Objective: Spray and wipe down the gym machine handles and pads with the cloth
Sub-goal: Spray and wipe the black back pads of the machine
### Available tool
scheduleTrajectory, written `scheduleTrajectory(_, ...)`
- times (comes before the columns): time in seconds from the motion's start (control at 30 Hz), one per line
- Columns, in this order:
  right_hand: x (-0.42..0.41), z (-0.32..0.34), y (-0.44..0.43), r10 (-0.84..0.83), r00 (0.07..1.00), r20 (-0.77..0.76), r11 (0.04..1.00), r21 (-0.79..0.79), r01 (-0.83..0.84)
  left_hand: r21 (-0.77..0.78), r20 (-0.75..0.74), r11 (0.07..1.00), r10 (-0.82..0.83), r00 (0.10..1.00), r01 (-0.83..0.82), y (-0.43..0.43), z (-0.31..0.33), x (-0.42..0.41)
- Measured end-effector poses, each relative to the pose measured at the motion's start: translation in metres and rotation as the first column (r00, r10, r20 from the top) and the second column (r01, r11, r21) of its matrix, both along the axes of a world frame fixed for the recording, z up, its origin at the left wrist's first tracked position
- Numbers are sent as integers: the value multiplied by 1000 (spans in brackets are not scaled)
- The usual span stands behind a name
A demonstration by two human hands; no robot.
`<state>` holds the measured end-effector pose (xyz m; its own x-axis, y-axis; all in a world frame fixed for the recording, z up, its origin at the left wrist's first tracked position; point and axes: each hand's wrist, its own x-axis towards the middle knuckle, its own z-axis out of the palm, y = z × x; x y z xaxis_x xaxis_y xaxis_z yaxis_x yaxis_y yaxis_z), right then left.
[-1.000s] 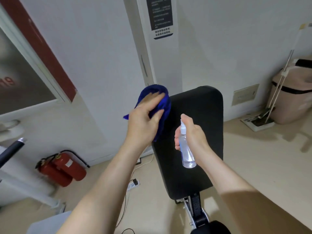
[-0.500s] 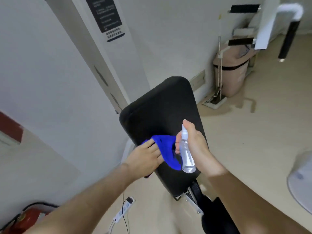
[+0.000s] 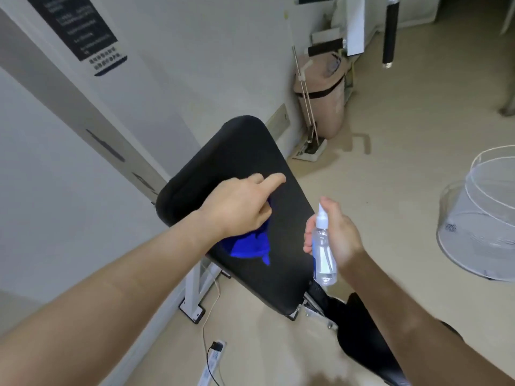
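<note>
Crumpled bright-blue cloth (image 3: 249, 247) lies on the black padded surface (image 3: 242, 151), pressed under the left hand (image 3: 237, 207) with fingers extended; right hand (image 3: 341, 235) fingers grip a clear spray bottle (image 3: 323, 256) alongside.

Left hand (image 3: 237, 207) on cloth (image 3: 245, 246), pad (image 3: 239, 151), spray bottle (image 3: 323, 254)

The black bench pad (image 3: 245, 162) slants across the centre of the frame, and a blue cloth (image 3: 248, 246) lies on its lower left part.
</note>
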<state>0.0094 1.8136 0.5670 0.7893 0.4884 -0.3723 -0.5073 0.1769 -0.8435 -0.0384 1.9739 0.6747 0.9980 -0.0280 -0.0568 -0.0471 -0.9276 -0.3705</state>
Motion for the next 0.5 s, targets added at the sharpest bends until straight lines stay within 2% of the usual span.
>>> scheduleTrajectory(0.1,7,-1,1,-7,1000,9,998,57,6,231,214,971,-115,970,64,5,22,14)
scheduleTrajectory(0.17,9,-1,6,9,1000,29,998,56,-10,358,270,926,-222,937,116,16,38,20)
scheduleTrajectory(0.23,11,-3,13,3,1000,30,998,63,-5,431,252,891,-267,930,139,31,38,24)
scheduleTrajectory(0.4,5,-4,33,-43,999,7,997,66,43,408,230,901,-255,939,145,40,-3,3)
scheduleTrajectory(0.5,-11,-10,35,-37,999,-28,997,60,38,397,26,879,-297,954,263,29,-55,-39)
